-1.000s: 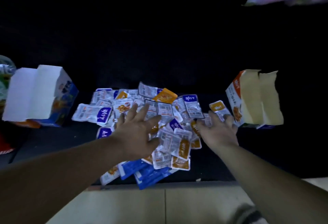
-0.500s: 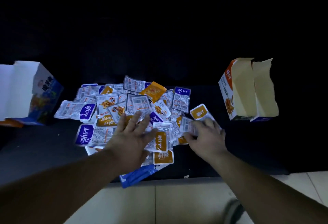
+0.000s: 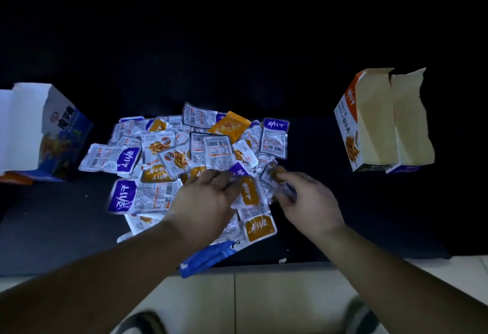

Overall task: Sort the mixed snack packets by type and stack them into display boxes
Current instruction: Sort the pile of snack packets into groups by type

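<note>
Dim light falls on a dark desk (image 3: 66, 228) where a blue box (image 3: 63, 132) stands open at far left, well apart from the work, its inside out of sight from this angle. Just right of it sprawls the unsorted heap of packets (image 3: 169, 148), purple-labelled and orange-labelled ones overlapping, several face down, the nearest reaching the desk's edge above the tiled floor (image 3: 264, 302). The left hand (image 3: 208, 201), which a second ago lay flat with fingers spread over the heap, now has its fingers bent down onto the packets at the near middle. Motion blur hides whether that grip holds anything or merely pins the pile. To its right, the right hand (image 3: 309, 199), half a second ago only touching an orange-labelled packet at the heap's right edge, now pinches a packet (image 3: 272, 175) between thumb and fingers and has drawn it in toward the left hand. The label is too smeared to read, though some orange shows. At far right the orange box (image 3: 369, 122) stands with its flaps up, apart from the heap. The shift suggests spreading has given way to picking: one packet appears to be in hand, with nearly the whole sort, and all the stacking, likely yet to come.
</note>
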Demonstrator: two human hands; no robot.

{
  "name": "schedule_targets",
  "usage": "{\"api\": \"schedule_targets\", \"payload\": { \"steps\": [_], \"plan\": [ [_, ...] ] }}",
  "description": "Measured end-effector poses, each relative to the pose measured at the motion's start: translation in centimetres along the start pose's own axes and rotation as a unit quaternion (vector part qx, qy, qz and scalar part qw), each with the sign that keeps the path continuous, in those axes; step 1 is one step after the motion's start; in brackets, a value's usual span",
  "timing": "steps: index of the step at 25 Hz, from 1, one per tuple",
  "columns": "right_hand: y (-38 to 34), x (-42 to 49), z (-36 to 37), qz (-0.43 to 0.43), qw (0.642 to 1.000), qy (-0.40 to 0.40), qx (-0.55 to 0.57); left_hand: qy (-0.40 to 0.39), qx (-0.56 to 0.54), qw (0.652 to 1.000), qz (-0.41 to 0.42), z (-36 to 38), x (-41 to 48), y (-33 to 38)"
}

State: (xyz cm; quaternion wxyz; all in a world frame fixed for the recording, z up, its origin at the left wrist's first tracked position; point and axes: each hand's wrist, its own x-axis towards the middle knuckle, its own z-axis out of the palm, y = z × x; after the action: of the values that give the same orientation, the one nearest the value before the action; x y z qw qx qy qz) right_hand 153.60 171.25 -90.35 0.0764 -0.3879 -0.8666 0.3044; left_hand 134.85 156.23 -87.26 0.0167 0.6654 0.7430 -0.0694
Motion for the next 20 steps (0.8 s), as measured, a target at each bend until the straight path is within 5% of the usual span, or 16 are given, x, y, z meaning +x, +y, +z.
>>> {"api": "schedule_targets", "payload": {
  "steps": [8,10,12,15,16,17,20],
  "plan": [
    [1.8,-1.7,-4.0,0.12,0.976,0.081,0.166,0.116,-0.082,0.987,-0.075,-3.0,1.6,-2.3],
    [3.2,-2.1,-4.9,0.147,0.97,0.103,0.161,0.18,-0.165,0.961,-0.13,-4.6,2.5,-1.3],
    [4.4,-2.5,-5.7,0.173,0.962,0.122,0.174,0.164,-0.341,0.899,-0.22,-5.7,4.0,2.3],
    [5.8,-3.8,-6.3,0.197,0.954,0.162,0.158,-0.007,-0.599,0.744,-0.297,-5.3,5.9,7.9],
    [5.9,-4.3,-6.3,0.179,0.958,0.18,0.13,-0.036,-0.628,0.722,-0.287,-4.7,6.0,8.8],
    [5.7,-4.7,-6.1,0.148,0.965,0.193,0.102,-0.031,-0.606,0.748,-0.268,-3.9,5.6,8.6],
    [3.9,-5.7,-3.7,0.014,0.988,0.144,0.055,0.062,-0.282,0.931,-0.221,-1.4,2.8,4.1]
  ]
}}
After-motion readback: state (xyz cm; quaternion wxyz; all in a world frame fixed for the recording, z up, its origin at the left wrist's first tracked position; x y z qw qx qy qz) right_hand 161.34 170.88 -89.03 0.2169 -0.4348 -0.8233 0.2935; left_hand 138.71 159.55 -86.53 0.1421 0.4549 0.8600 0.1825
